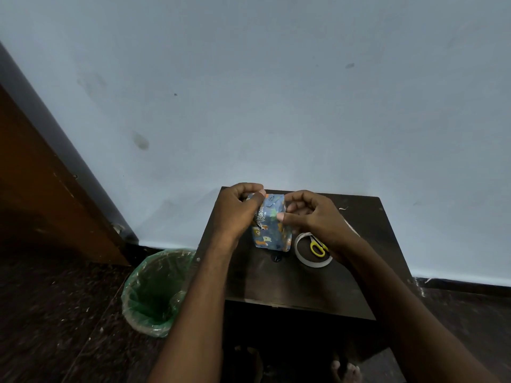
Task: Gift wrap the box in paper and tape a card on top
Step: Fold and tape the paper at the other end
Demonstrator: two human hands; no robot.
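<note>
Against a pale blue wall, on the dark tabletop [276, 286], both hands' grip pinches folds on the papered box [272, 230]: left hand [237, 214], right hand [309, 217]; taping likely follows.

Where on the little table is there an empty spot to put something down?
The near part of the dark table, between the wrapped box and the front edge, looks bare. The near left corner by the green bin does too. It is crowded on the right, where the tape roll and yellow scissors lie beside the box.
</note>
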